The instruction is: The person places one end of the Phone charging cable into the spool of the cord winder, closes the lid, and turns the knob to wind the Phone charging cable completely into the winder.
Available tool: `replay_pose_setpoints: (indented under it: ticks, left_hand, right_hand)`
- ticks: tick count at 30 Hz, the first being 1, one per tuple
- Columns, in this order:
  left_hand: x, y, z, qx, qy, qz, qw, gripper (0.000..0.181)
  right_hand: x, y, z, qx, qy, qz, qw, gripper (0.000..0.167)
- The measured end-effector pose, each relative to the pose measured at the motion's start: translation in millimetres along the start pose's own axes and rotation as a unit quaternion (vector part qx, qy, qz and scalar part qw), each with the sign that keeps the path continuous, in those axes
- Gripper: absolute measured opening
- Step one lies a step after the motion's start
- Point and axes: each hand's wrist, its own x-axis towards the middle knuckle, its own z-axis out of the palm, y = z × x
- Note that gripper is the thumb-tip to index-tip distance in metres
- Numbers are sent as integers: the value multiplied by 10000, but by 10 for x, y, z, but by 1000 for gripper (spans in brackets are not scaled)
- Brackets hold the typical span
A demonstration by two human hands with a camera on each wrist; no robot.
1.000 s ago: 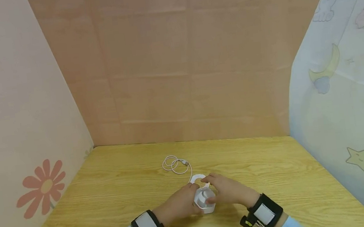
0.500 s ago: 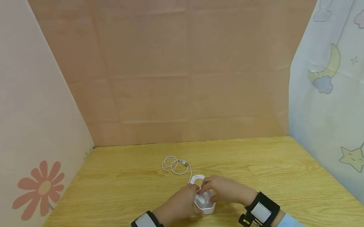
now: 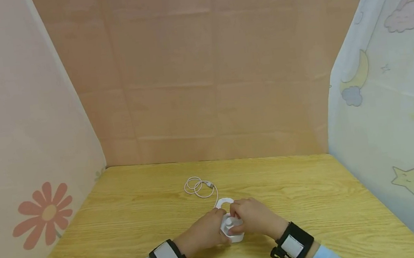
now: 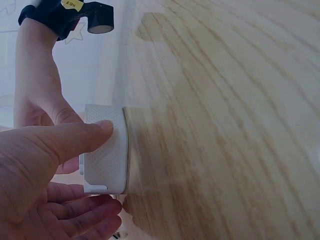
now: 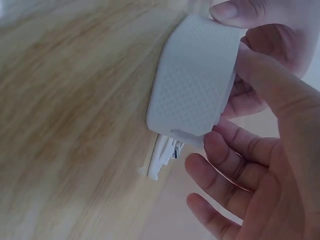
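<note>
A small white box with angled, dimpled walls (image 5: pixel 192 90) stands on the table, its hollow top facing up in the head view. My left hand (image 3: pixel 205 231) grips it from the left; the left wrist view has the thumb pressed on the near wall and the other fingers at the far side. Over the box is my right hand (image 3: pixel 257 217), with thumb and forefinger reaching inside beside a white rounded piece (image 3: pixel 229 222). Whether they pinch that piece is hidden. The right hand's other fingers are loosely bent. A white ring-shaped part (image 3: pixel 224 200) lies just beyond the box.
A thin white cable (image 3: pixel 185 187) lies coiled on the wooden table (image 3: pixel 142 204) behind the box, with a plug (image 3: pixel 210 184) at its end. A brown panel (image 3: pixel 201 82) stands at the back, and patterned sheets (image 3: pixel 399 103) flank both sides.
The right hand's thumb and forefinger have shifted about within the box, and its wrist has moved slightly left. My left hand keeps its grip. The cable stays put.
</note>
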Motion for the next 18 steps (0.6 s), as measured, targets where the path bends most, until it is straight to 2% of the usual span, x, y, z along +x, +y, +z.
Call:
replay_pose_setpoints:
  ticks: [11,18]
  left_hand:
    - [7,-17,-2,80,36,103,9999,64]
    - [-4,-5,-18,12,-3,54,10000,65]
  right_hand:
    - [-3,10,35,196,-62,126,9997,38]
    - [-15,6,38,230,-69,154,9996,39]
